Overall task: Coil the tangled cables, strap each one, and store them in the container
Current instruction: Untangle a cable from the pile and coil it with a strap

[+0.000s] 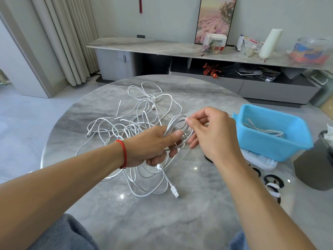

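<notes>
left hand (155, 145): wrapped around one side of a small white coil (177, 131), thumb pressed over the strands, held up above the table (198, 204). red string bracelet (123, 153) on that wrist.

right hand (210, 130): thumb and forefinger pinching the top of the same coil, other fingers tucked in behind it. so both hands are together on the one loop.

the mess: big tangle of white cables (144, 114) spread across the middle of the table, loops going every which way. one USB plug (175, 193) lies near the front edge of the pile and another connector end (88, 134) pokes out on the left.

container: blue plastic tub (270, 147) at the right of the table, and there's already at least one white cable (266, 131) lying inside it.

straps: a few black loops with white bits (273, 184) sit on the table below the tub, near the right edge. looks like unused velcro ties to me.

progress: early-ish I'd say. one cable stored, one coil nearly wound but no strap on it yet, and most of the pile not touched.

hard to tell: how many cables are actually in that tangle, no clue, they overlap too much. the coil's tail seems to run down into the pile, but I can't follow it properly. there's something white under the tub (259, 161) and a dark thing (209, 158) hidden behind the right wrist, can't make out either.
</notes>
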Available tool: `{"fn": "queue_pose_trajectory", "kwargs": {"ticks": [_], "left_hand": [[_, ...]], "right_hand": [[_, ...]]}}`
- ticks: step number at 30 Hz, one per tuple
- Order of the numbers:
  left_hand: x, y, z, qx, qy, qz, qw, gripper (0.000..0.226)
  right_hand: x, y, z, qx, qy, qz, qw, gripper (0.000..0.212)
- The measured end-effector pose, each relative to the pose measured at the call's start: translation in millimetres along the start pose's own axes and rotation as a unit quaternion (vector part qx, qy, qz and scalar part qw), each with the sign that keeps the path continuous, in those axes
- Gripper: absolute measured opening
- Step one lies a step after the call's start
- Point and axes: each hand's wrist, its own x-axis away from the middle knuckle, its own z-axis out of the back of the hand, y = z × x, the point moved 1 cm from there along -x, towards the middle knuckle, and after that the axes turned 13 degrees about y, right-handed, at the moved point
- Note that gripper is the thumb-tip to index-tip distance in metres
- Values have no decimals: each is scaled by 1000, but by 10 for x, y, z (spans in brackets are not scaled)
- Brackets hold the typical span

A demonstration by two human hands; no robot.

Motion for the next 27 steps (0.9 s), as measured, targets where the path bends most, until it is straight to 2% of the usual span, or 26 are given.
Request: {"fn": "queue_pose_trajectory", "kwargs": {"ticks": [4, 8, 9, 11, 13, 15, 17, 19, 21, 24, 27], "left_hand": [[38, 27, -10, -6, -36, -16, 999, 33], [49, 41, -49, 3, -14, -8, 1000, 37], [51, 47, -56, 25, -11, 0, 1000, 40], [46, 80, -54, 92, -7, 22, 996, 43], [25, 122, -22, 190, -13, 52, 980, 41], [4, 166, 22, 285, -34, 72, 955, 38], [-18, 204, 73, 365, -48, 80, 926, 38], [-37, 231, 127, 409, -48, 83, 907, 38], [-61, 224, 185, 379, -26, 76, 922, 39], [-51, 157, 255, 206, 44, 76, 975, 39], [-55, 106, 237, 60, 107, 48, 991, 53]], "right_hand": [[-5, -24, 10, 71, 15, 67, 995, 14], [-5, -51, 10, 161, 31, 130, 978, 18], [-7, -52, 13, 160, 36, 124, 979, 20], [-30, -17, -4, 118, 17, 44, 992, 22], [-30, 25, -57, 69, -53, -71, 994, 28], [39, 33, -104, 28, -181, -140, 973, 31], [128, 3, -137, 2, -325, -125, 937, 35], [174, 21, -180, -1, -389, -104, 915, 30], [172, 45, -186, 26, -362, -103, 926, 20], [190, 117, -201, 95, -317, -116, 937, 24], [220, 103, -224, 162, -321, -88, 929, 21]]}}
